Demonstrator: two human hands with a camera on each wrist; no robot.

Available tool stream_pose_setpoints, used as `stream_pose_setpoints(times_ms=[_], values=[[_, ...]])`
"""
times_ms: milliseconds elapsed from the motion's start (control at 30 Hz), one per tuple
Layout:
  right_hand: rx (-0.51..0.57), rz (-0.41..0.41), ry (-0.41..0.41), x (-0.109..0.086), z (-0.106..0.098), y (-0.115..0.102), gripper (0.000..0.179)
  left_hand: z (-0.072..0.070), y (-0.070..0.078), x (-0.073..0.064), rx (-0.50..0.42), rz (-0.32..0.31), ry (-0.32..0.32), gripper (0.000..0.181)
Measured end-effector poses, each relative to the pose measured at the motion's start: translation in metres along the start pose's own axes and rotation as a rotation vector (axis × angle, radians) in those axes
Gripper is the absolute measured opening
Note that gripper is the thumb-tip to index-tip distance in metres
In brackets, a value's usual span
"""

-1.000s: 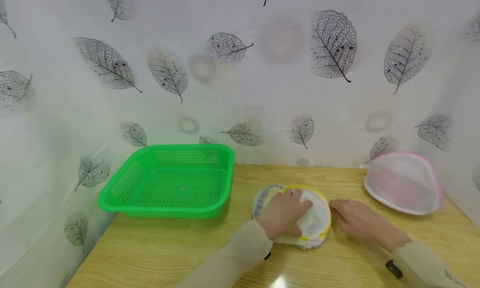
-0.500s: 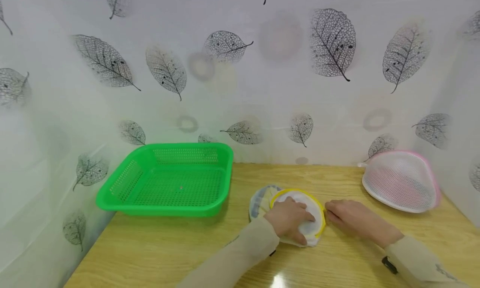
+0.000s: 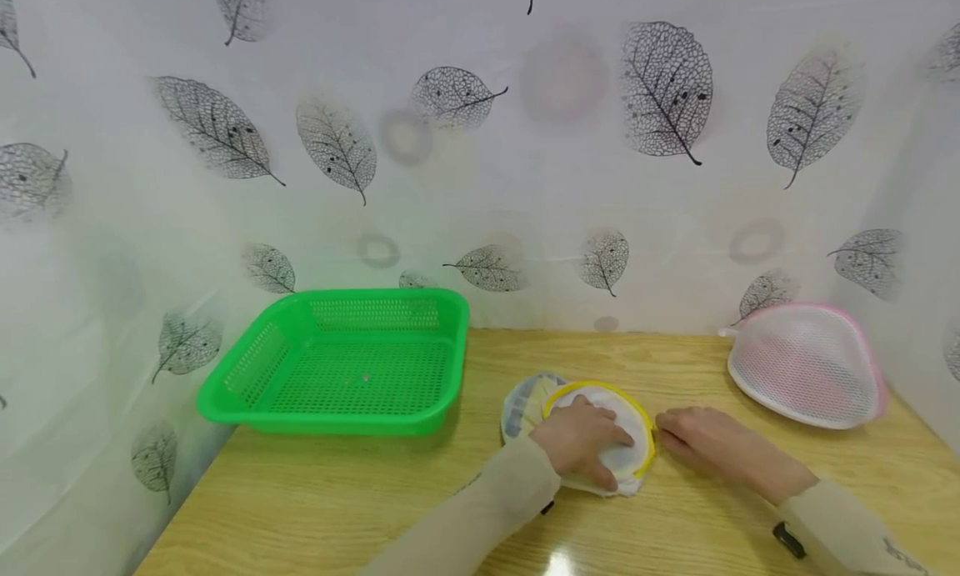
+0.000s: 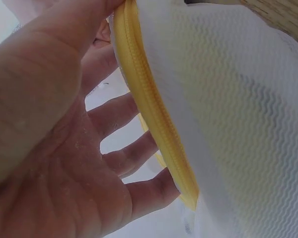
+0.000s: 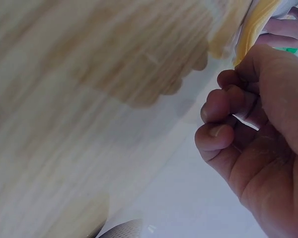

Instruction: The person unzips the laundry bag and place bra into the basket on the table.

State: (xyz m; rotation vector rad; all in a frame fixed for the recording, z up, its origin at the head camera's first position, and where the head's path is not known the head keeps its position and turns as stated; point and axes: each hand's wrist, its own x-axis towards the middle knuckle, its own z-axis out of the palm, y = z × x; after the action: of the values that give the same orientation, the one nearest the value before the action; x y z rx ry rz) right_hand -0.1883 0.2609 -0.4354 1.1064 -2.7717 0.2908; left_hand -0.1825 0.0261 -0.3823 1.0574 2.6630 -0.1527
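A round white mesh laundry bag (image 3: pixel 626 458) with a yellow zipper (image 4: pixel 154 106) round its top lies on the table. Something pale yellow and blue-grey shows faintly through its mesh. My left hand (image 3: pixel 577 443) rests on the top with its fingers spread, and in the left wrist view its fingers (image 4: pixel 131 151) pass behind the zipper band. At the bag's right edge, my right hand (image 3: pixel 712 443) pinches the zipper's end between thumb and forefinger. In the right wrist view the other fingers (image 5: pixel 216 136) are curled, and the pull itself is hidden.
A green plastic basket (image 3: pixel 442 409) with perforated walls stands at the left. Toward the right back lies a pink-edged white mesh bag (image 3: pixel 806 368). The wooden table (image 3: pixel 322 501) meets a leaf-printed curtain (image 3: pixel 517 167) behind.
The yellow zipper ring has shifted slightly left and toward me. My left hand has moved a little right and nearer on the bag; my right hand has come slightly nearer too, staying at the zipper.
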Motion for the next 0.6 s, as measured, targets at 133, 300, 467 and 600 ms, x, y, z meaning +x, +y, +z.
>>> stream_pose_setpoints(times_ms=[133, 300, 467, 600], values=[[0.012, 0.003, 0.001, -0.0017, 0.001, 0.0, 0.031, 0.0007, 0.0002, 0.0006, -0.003, -0.005, 0.0, 0.062], [0.024, 0.001, 0.001, -0.0024, 0.0009, -0.0003, 0.031, 0.0004, 0.0003, 0.0016, -0.013, -0.013, -0.006, 0.061], [0.036, -0.001, -0.012, -0.0031, 0.0007, -0.0013, 0.03, 0.0005, 0.0007, 0.0021, -0.018, -0.027, -0.019, 0.062], [0.031, 0.022, -0.028, -0.0038, 0.0006, -0.0032, 0.03, 0.0009, 0.0012, 0.0018, -0.013, -0.033, -0.012, 0.062]])
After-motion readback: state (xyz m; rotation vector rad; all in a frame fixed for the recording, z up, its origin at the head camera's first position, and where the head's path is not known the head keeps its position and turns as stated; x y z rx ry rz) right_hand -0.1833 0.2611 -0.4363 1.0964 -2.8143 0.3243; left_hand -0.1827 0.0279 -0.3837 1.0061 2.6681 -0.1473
